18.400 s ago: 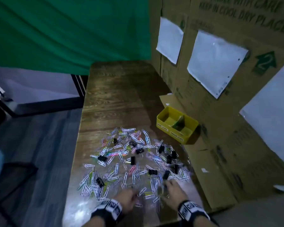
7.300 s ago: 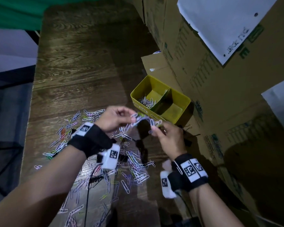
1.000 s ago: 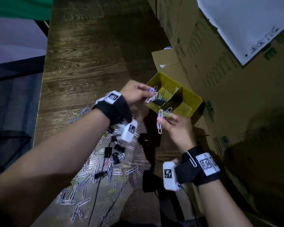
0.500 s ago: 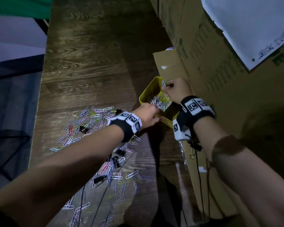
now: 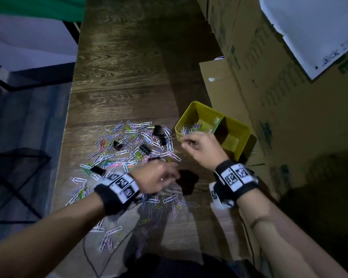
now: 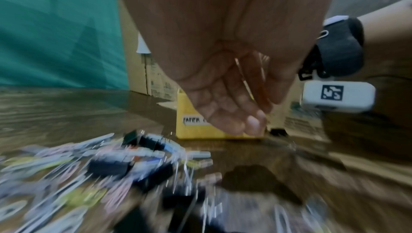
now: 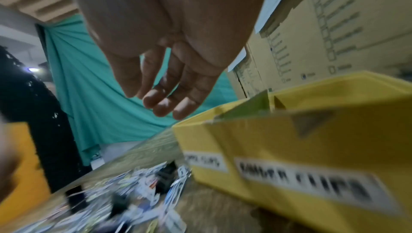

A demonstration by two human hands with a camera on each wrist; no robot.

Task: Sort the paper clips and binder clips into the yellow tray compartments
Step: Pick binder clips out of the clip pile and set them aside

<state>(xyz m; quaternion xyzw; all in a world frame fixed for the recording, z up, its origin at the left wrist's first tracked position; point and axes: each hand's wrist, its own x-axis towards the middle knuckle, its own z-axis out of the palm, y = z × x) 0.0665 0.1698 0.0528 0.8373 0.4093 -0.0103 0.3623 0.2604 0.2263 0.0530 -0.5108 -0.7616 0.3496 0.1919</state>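
Left of the yellow tray [image 5: 191, 114] on the wooden table [image 5: 119, 77], the paper clips [image 5: 129, 145] lie scattered, black binder clips [image 5: 144, 148] mixed among them. The left hand [image 5: 156, 177] hovers over the near edge of that pile, fingers loosely curled and relaxed, nothing clearly gripped. Just before the tray's near wall hangs the right hand [image 5: 201, 147], fingers slack and holding nothing. More paper clips lie in the tray's left compartment. Right of the tray stand cardboard boxes [image 5: 269, 87].
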